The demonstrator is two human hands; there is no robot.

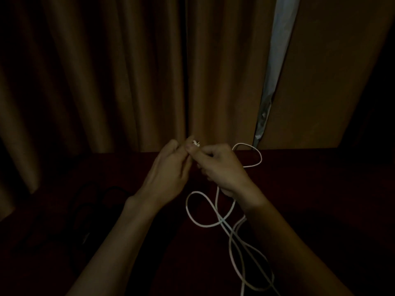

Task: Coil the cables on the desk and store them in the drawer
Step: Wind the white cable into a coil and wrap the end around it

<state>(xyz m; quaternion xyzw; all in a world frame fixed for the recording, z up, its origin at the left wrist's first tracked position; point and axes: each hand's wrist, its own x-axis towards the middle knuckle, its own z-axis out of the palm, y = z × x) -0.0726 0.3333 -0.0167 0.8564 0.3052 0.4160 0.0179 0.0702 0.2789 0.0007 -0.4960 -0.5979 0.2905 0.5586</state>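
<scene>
Both hands, L hand (168,167) & R hand (222,169), pinch white cable (213,210) end above dark desk (320,189).

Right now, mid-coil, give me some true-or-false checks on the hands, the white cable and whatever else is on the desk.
1. Both the left hand and the right hand hold the thin white cable near its connector end. True.
2. The thin white cable is wound into a tight, finished coil. False: it hangs in loose crossing loops toward the lower right.
3. A black cable lies on the dark red desk left of the hands. True, though dimly seen.
4. An open drawer shows in front of the person. False: no drawer is in view.
5. Blue curtains hang behind the desk. False: the pleated curtains are brown.
</scene>
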